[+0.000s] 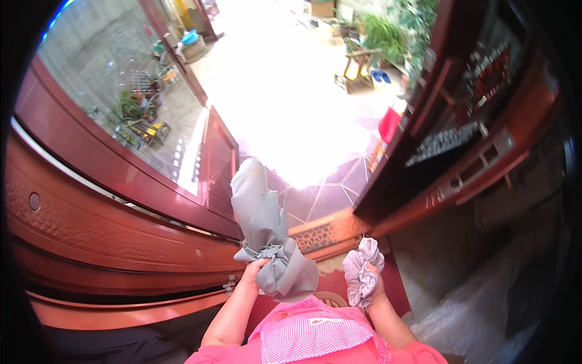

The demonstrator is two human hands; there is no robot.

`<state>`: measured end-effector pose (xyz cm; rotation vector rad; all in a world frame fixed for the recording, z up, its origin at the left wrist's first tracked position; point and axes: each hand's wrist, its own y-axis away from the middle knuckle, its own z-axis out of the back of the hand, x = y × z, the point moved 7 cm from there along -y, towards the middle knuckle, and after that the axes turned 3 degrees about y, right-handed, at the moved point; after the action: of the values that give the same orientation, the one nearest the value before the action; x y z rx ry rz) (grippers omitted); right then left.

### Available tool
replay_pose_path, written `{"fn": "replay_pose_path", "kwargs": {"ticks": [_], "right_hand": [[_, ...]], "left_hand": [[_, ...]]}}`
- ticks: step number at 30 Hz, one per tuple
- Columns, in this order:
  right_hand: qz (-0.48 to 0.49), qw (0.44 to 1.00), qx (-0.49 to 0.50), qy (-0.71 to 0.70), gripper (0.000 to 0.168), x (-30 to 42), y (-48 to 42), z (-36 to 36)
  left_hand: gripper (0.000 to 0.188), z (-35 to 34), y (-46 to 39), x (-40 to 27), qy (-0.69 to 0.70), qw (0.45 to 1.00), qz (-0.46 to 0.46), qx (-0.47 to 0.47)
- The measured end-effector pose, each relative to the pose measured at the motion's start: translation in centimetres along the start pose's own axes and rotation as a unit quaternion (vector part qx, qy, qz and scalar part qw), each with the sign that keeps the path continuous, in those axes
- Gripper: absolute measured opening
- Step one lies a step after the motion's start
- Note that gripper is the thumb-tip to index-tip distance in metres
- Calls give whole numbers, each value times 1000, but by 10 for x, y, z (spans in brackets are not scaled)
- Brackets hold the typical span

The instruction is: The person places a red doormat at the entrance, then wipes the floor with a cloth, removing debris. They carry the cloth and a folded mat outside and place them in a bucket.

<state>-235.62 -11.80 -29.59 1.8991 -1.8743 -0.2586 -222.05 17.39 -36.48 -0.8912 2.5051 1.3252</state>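
Note:
My left hand (255, 272) is closed round the gathered middle of a large grey cloth (275, 232); one end of the cloth stands up and away from me, the other hangs in loose folds over the front of my pink apron (313, 334). In my right hand (376, 284) is a crumpled pale mauve cloth (362, 273), bunched between the fingers and the thumb. The two cloths are apart, and folds hide some of my fingers.
An open doorway lies ahead, with a patterned sill (327, 233) and bright paving beyond. A red-brown door panel (104, 232) curves along the left; a dark glazed door (436, 118) stands right. Outside are a wooden stool (357, 73), blue slippers (380, 76) and plants (384, 38).

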Motion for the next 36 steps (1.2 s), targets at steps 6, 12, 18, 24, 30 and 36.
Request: {"fn": "replay_pose_path", "kwargs": {"ticks": [6,12,18,24,30,36], "right_hand": [[-1,999,18,33,42,-5,-68,-75],[-19,997,64,25,42,34,-138,-91],[-23,999,28,35,35,67,-269,-132],[24,999,4,27,40,124,-444,-183],[5,999,-12,53,40,199,-590,-271],[-16,995,51,80,36,214,-741,-384]], "left_hand": [[35,-38,2,-88,38,999,11,32],[31,-90,-42,-137,98,993,1,61],[29,-112,-145,-235,131,991,-6,28],[35,-117,-296,-352,140,987,-83,10],[41,-182,-389,-475,165,980,-110,-1],[30,-262,-451,-594,160,983,-62,70]]}}
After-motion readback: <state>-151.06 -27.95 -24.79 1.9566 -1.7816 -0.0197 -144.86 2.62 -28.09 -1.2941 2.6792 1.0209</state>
